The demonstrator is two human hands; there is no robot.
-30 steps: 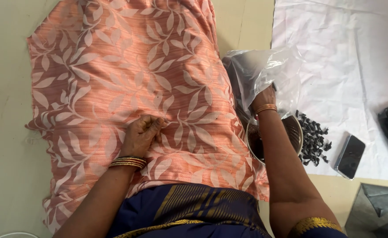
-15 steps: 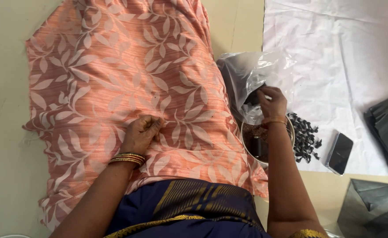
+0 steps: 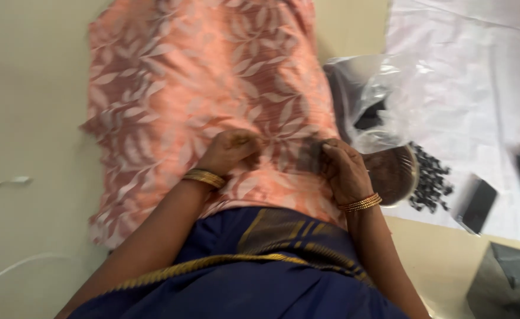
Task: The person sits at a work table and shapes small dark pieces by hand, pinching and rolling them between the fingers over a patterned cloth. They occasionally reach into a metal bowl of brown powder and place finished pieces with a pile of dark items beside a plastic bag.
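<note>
A peach fabric [image 3: 213,77] with a pale leaf pattern lies spread over my lap and the floor. My left hand [image 3: 230,152] pinches a fold of it near its near edge, fingers closed on the cloth. My right hand [image 3: 344,171] rests on the same fabric a little to the right, fingers curled around a small dark piece [image 3: 311,156] that is blurred at the fingertips. Both wrists wear gold bangles. A round metal bowl [image 3: 397,172] sits just right of my right hand.
A clear plastic bag [image 3: 369,94] lies behind the bowl. Several small dark pieces [image 3: 431,180] are heaped on a white cloth [image 3: 478,77], beside a dark phone [image 3: 477,204]. Dark bags [image 3: 511,274] sit at the right; a white cable [image 3: 3,186] runs at the left.
My right hand has left the bowl and plastic bag and come left onto the peach fabric, close to my left hand. The left hand stays pinched on the cloth.
</note>
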